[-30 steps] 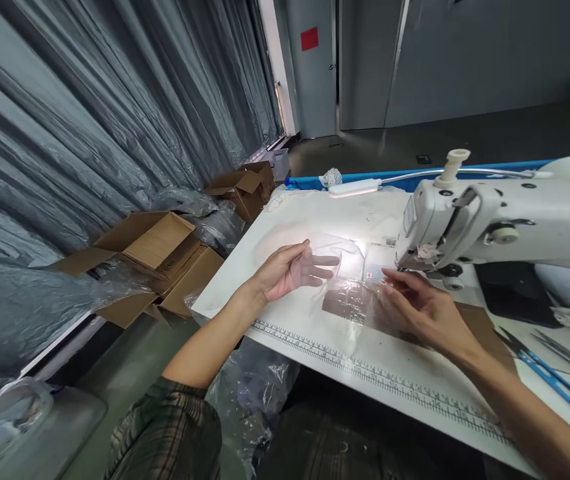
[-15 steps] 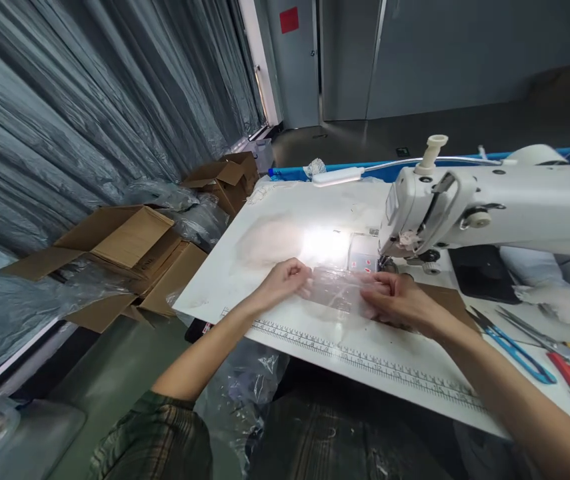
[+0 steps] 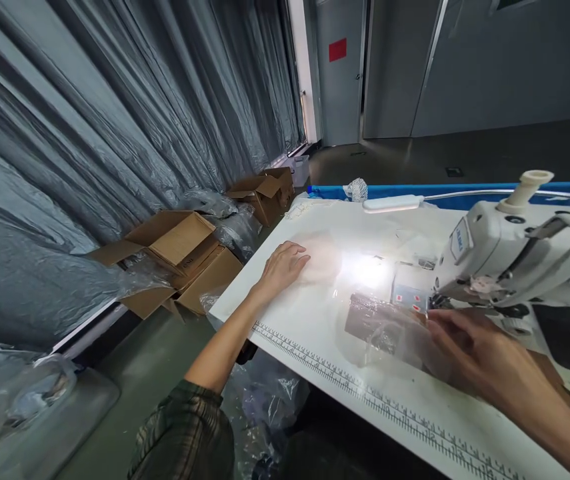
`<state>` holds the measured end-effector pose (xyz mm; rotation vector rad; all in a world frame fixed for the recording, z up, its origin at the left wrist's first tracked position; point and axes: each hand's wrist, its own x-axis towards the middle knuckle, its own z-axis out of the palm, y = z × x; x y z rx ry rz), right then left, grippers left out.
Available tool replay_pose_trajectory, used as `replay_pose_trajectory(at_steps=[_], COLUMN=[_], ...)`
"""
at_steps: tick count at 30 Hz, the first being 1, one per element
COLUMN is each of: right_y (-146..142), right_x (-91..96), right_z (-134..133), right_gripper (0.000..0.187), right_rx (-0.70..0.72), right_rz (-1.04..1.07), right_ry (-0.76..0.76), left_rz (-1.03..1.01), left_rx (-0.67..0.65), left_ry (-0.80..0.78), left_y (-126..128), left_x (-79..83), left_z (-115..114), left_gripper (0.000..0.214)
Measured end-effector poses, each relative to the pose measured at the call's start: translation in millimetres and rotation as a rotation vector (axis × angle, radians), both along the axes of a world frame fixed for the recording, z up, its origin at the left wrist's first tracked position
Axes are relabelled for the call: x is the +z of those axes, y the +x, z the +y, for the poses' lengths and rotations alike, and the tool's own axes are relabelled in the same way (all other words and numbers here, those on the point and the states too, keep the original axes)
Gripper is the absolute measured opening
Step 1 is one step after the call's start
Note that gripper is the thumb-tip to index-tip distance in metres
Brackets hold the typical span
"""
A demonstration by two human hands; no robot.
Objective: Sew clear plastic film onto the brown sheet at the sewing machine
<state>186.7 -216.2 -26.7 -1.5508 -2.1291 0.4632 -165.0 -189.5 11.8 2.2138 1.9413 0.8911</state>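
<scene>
— Clear plastic sheet (image 3: 385, 327) lying flat on the white worktop (image 3: 315, 320), spread in front of the sewing machine (image 3: 525, 260), its far edge close to the needle area under the lamp glare.

— Under the presser foot already?

— Cannot tell; glare and the machine head hide that spot. No stitching visible on the film from here.

— Hands?

— Right hand (image 3: 475, 350) open, fingers extended and pressing down on the right part of the sheet, just beside the machine head. Left hand (image 3: 285, 265) open too, palm down with fingers loosely curled, resting on the worktop at the left near the film's pale far end; touching it or not, hard to say.

— So how far along?

— Judging by this: laid out and smoothed, held near the needle, sewing seemingly not begun. Feeding and stitching left to do.

— Anything else about?

— Printed ruler (image 3: 389, 413) along the near edge of the worktop, lamp bar (image 3: 395, 202) at the back, open cardboard boxes (image 3: 175, 253) on the floor to the left, beside grey plastic curtain (image 3: 89, 133).
</scene>
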Motion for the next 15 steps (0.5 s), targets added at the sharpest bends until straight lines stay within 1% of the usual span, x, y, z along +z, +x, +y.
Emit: replay_pose_trajectory(at_steps=[3, 5, 8, 12, 15], right_y=[-13, -18, -19, -17, -18], right_x=[-3.3, -6.8, -11.4, -10.3, -3.9], right_z=[-7, -9, -10, -8, -8], right_gripper=[0.038, 0.038, 0.037, 0.037, 0.038], right_rx=[0.127, 0.166, 0.192, 0.206, 0.191], right_rz=[0.043, 0.037, 0.024, 0.051, 0.12], right_ry=[0.112, 0.137, 0.121, 0.091, 0.058], left_rz=[0.034, 0.068, 0.065, 0.003, -0.13], left_rx=[-0.088, -0.145, -0.161, -0.134, -0.152], left_ry=[-0.028, -0.056, -0.062, -0.027, 0.01], left_y=[3, 6, 7, 4, 7], left_x=[-7.5, -13.4, -19.3, -17.7, -11.4], left_z=[8, 11, 12, 10, 7], left_gripper=[0.027, 0.029, 0.014, 0.019, 0.024])
